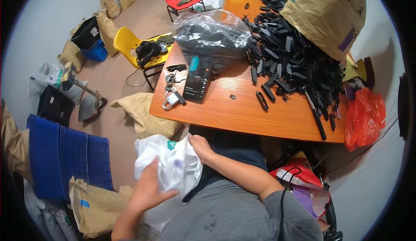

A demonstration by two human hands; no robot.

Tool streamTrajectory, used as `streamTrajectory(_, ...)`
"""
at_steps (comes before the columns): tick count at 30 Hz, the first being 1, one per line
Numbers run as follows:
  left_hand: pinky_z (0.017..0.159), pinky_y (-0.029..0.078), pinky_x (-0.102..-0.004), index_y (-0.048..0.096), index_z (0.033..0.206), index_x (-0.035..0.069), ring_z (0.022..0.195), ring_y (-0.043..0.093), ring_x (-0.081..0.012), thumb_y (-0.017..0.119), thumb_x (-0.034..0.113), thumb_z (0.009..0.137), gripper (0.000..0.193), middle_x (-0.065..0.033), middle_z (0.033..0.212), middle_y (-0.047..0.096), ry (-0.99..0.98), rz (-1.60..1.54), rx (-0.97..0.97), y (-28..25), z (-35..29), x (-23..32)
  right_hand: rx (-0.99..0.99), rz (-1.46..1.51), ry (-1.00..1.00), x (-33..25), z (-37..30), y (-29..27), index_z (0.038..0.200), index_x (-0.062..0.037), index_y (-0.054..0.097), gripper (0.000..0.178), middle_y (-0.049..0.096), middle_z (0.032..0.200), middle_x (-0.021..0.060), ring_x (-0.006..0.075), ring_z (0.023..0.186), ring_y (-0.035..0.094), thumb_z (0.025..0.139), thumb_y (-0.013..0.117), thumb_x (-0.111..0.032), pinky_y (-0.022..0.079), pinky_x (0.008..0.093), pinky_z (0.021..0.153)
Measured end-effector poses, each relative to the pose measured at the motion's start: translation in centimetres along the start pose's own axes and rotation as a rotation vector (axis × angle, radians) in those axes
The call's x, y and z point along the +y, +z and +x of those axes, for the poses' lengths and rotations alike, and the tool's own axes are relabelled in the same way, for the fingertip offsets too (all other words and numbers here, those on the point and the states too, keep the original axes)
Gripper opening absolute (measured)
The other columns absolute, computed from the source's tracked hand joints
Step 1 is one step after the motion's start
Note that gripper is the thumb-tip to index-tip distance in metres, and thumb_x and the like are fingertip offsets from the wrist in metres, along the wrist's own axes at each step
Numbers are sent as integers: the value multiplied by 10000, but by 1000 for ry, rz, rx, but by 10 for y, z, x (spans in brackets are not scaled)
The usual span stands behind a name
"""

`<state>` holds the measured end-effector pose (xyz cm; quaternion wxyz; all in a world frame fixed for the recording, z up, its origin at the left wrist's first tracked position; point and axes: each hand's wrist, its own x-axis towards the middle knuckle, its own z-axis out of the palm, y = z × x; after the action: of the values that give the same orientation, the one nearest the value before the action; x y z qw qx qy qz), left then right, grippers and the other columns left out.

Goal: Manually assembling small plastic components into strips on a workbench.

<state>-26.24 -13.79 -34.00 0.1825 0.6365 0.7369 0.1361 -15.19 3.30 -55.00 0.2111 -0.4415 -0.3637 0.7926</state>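
A white plastic sack (145,156) with a green mark rests in front of my lap, below the table's near left corner. My right hand (200,148) is closed on the upper right edge of this white sack. Against its front side, my left hand (149,189) has the thumb stretched away from the other fingers; it is slightly blurred and does not grip the sack. What the sack holds is hidden. Just left of it, a brown paper sack (145,113) stands on the floor.
The orange wooden table (221,119) carries a heap of black plastic parts (299,63), a clear bag (212,33) of dark items, a smartphone (197,80) and a padlock (173,100). Blue crates (69,154) stand left. A yellow chair (128,39) is beyond; a red bag (366,115) hangs right.
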Motion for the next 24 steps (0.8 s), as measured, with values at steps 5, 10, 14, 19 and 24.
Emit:
streamTrajectory(5, 794, 542, -407, 518, 1251, -9, 868, 679, -286, 653, 100, 831, 455, -168, 982, 681, -419, -133, -358, 18, -3, -84, -162, -97, -4, -26, -16, -12, 883, -9, 626, 330, 651, 813, 53, 133, 736, 600, 1021, 477, -269, 491, 314, 679)
streamTrajectory(10, 771, 552, -408, 549, 1159, -4, 821, 690, -270, 647, 97, 836, 353, -151, 923, 697, -413, -680, -42, 11, -18, -25, 59, -107, -64, -18, 7, -15, 871, 16, 634, 414, 678, 815, 135, 248, 758, 644, 997, 497, -354, 479, 384, 699)
streamTrajectory(14, 801, 538, -371, 550, 1200, 14, 880, 689, -264, 686, 155, 807, 439, -161, 1009, 695, -230, -134, -218, 30, -10, 6, 137, -269, -196, -20, 4, 0, 877, 10, 625, 434, 661, 801, 175, 310, 744, 626, 985, 494, -390, 469, 403, 707)
streamTrajectory(19, 882, 514, -378, 554, 1269, 5, 1027, 663, -287, 633, 83, 730, 550, -187, 1146, 671, -446, -497, -511, 58, -15, -74, -11, -253, -211, -37, -5, -6, 941, 4, 628, 309, 646, 831, 33, 90, 747, 569, 1026, 498, -263, 480, 281, 692)
streamTrajectory(24, 900, 519, -381, 534, 1262, -101, 966, 659, -261, 512, 201, 903, 470, -204, 1118, 653, -479, -1652, -155, 5, 7, -110, -580, 9, 348, -62, -28, -14, 1189, -14, 590, 340, 675, 1087, 106, 175, 903, 675, 1022, 506, -298, 553, 336, 813)
